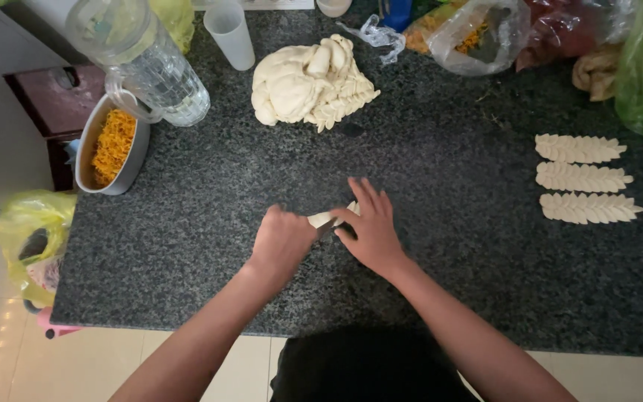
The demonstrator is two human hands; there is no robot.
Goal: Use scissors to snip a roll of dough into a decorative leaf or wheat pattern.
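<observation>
- The dark speckled stone tabletop point(440, 246) carries everything; both hands work near the middle of its near edge.
- A heap of pale dough point(310, 82) sits at the far middle, smooth lumps on its left and already ribbed, leaf-like pieces piled on its right; judging by its bulk, much dough is yet to be shaped.
- A clear plastic jug point(143, 59) lies tilted at the far left, with a white cup point(231, 33) beside it, and several plastic bags point(478, 33) line the far right.
- A grey tub of orange shredded filling point(113, 145) stands at the left edge, just below the jug.
- Three finished dough leaves point(582, 179), flat and ribbed, lie in a neat stack of rows at the right, well apart from the hands; these look done.
- The left hand point(283, 242) is curled into a loose fist that touches one end of the dough piece; what its fingers grip is hidden.
- The right hand point(370, 227) lies with fingers extended and close together, its fingertips pressing on the piece.
- The small dough piece point(330, 217) lies on the stone between the two hands, mostly covered; it appears to be a fourth leaf, only partly formed.
</observation>
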